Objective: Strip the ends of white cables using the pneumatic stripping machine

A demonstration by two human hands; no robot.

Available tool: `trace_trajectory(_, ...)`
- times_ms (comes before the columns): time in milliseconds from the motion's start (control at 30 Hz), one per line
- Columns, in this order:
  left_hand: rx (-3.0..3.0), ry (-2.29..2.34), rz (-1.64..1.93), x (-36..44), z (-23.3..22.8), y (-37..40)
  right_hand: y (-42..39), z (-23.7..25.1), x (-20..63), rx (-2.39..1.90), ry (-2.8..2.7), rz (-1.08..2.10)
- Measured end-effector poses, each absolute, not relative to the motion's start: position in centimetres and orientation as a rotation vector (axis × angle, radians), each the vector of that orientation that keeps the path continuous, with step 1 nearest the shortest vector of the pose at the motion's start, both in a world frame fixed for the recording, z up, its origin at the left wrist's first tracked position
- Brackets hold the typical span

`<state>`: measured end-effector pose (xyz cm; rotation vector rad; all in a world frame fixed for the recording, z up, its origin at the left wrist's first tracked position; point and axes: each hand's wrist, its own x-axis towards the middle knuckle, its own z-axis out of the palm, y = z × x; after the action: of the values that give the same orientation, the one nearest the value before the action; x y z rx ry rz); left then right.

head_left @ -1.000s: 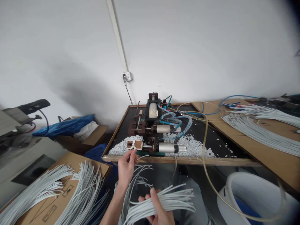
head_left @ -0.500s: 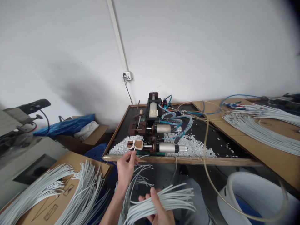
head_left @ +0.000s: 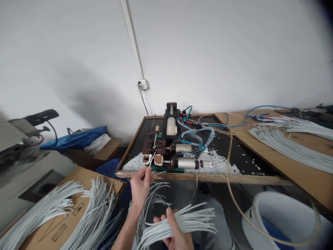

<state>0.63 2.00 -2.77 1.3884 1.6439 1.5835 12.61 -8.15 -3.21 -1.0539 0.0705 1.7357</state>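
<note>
My left hand (head_left: 142, 182) is closed in a pinch on a single pale grey wire (head_left: 152, 158), just in front of the machine's front edge. The wire points up and away, between the open padded jaws (head_left: 158, 160) of a pneumatic machine (head_left: 171, 125). Lower and to the right, my right hand (head_left: 177, 229) is wrapped around a bundle of pale grey wires (head_left: 191, 219), thumb on top. Cut ends of that bundle fan out to the right, while its other part curves down and left out of view.
Small white scraps (head_left: 218, 161) lie heaped on the black wood-edged tray (head_left: 249, 156) around the machine. More wire bundles rest on cardboard at left (head_left: 99, 211) and right (head_left: 291, 146). A white bucket (head_left: 260, 208) stands at lower right, with a yellowish hose (head_left: 229, 152) looping past it.
The machine's front padded jaws and the clamp behind them have moved apart, and the wire between them now shows. Both hands keep nearly the same place and grip.
</note>
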Motion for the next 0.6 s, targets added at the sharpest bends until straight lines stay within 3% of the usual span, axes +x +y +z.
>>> trace_trajectory(600, 1.537, 1.859, 1.599, 1.3, -3.8, 2.5, -8.0, -4.1, 12.5, -1.013, 0.135, 1.731)
